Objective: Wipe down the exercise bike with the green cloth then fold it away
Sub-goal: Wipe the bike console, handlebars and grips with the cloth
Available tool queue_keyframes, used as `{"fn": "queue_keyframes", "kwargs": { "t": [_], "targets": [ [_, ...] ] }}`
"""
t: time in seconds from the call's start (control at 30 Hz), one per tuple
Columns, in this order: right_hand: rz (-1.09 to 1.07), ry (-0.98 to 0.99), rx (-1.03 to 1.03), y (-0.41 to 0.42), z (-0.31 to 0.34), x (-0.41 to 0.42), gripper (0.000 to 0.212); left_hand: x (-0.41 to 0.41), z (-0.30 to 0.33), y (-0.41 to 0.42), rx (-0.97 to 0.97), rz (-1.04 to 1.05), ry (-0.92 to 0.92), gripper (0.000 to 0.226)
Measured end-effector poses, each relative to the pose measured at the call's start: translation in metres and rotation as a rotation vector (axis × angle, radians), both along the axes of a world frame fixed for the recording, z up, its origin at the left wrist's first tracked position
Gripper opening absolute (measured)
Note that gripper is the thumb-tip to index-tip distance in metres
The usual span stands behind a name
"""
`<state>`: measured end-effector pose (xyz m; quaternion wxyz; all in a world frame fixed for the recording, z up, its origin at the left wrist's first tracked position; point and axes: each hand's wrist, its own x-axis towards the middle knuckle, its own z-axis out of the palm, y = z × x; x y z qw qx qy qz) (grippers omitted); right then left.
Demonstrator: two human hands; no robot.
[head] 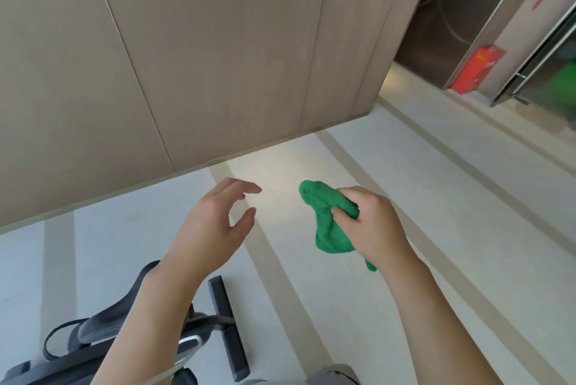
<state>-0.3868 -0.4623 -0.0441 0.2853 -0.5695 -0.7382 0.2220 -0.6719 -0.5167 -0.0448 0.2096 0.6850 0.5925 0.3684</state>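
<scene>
While the exercise bike (131,331) sits low in the lower left of the frame, partly behind the left forearm, both hands are raised above the floor (405,229) at centre frame. Right hand (371,222): fingers and thumb curled round the green cloth (324,222), which is bunched, one end poking up past the knuckles, the rest hanging below the palm. Left hand (218,219): holds nothing, fingers spread and loosely bent, thumb apart, palm turned toward the cloth. Judgement: the cloth is held clear of the bike, and the free hand looks set to take a loose end, which suits the folding step or a re-grip before more wiping; which one cannot be told. Room: bare floor between and beyond the hands; wood-panelled wall (187,73) fills the upper left, its base edge just beyond the fingertips. The bike's dark base bar (229,328) lies below the hands, well apart.
</scene>
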Motion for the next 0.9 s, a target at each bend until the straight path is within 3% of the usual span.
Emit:
{"fn": "queue_keyframes", "kwargs": {
  "t": [0.37, 0.63, 0.9],
  "targets": [
    [0.002, -0.013, -0.013, 0.104, -0.019, 0.034, 0.02, 0.016, -0.017, 0.1, -0.019, 0.103, 0.06, 0.032],
    [0.056, 0.019, 0.012, 0.24, -0.016, 0.1, 0.023, 0.078, -0.006, 0.213, -0.015, 0.163, 0.086, 0.03],
    [0.192, 0.066, 0.002, 0.355, -0.016, 0.114, 0.023, 0.1, 0.011, 0.275, -0.063, 0.309, 0.084, 0.023]
  ]
}}
